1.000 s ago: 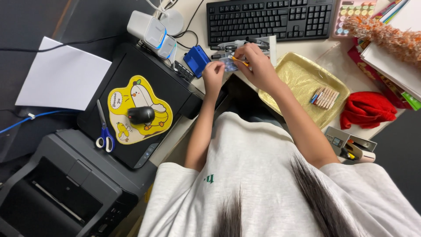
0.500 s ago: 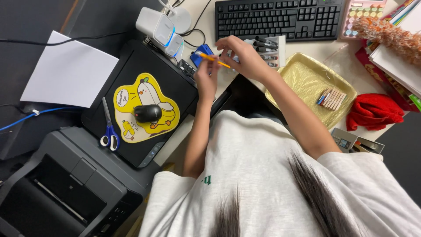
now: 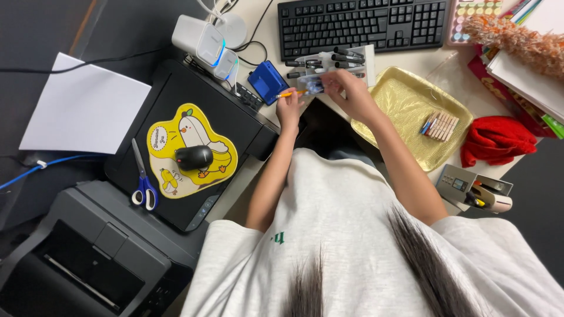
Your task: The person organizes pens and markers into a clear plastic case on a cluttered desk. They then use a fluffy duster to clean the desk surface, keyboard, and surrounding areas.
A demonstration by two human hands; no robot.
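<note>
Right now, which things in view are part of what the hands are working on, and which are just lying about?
In hand:
left hand holding an orange pen
right hand on a small clear packet
black markers just beyond the hands

Lying about:
keyboard
gold tray with clothespins
red cloth
scissors
mouse
white paper

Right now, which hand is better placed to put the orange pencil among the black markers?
Left. The left hand holds the orange pencil, whose tip points toward the black markers. The right hand is busy at the clear pouch, so it is probably less free.
</note>
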